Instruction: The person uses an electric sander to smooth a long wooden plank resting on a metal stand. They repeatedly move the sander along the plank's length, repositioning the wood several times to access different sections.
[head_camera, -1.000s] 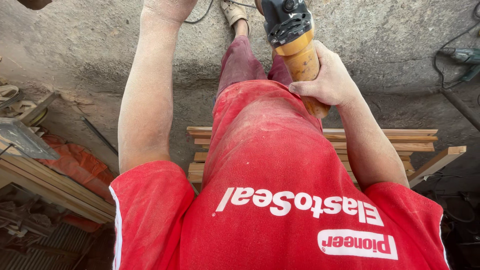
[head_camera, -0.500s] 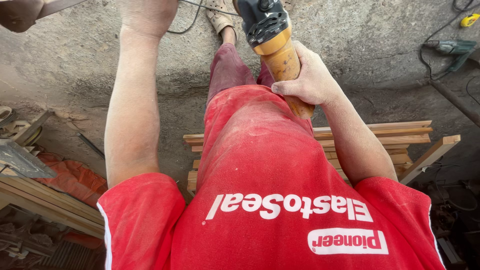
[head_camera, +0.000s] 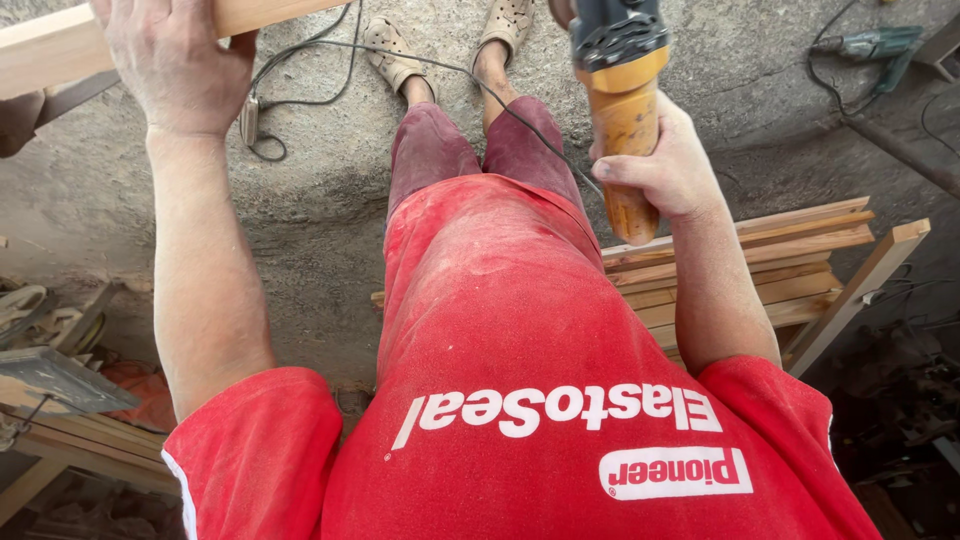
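Two hands: I see both raised ahead of a red shirt (head_camera: 520, 330), each gripping its own object above a dusty concrete floor (head_camera: 320, 230).
Left hand (head_camera: 178, 62): fingers wrapped shut over a pale wooden plank (head_camera: 60, 45); the palm lies on top, and the fingertips are hidden over the far edge.
Plank: slants across the upper left corner, running out of frame on both sides of the hand.
Right hand (head_camera: 665, 165): fingers closed round the yellow handle of a power grinder (head_camera: 620, 95); the thumb presses along the handle's left side.
Grinder: dark head sits above the fist; the handle's butt end sticks out below the hand; its cable (head_camera: 400, 60) loops across the floor.
Feet: sandals (head_camera: 395, 50) planted beneath the tool.
Background: stacked timber battens (head_camera: 760, 260) lie behind the right forearm.
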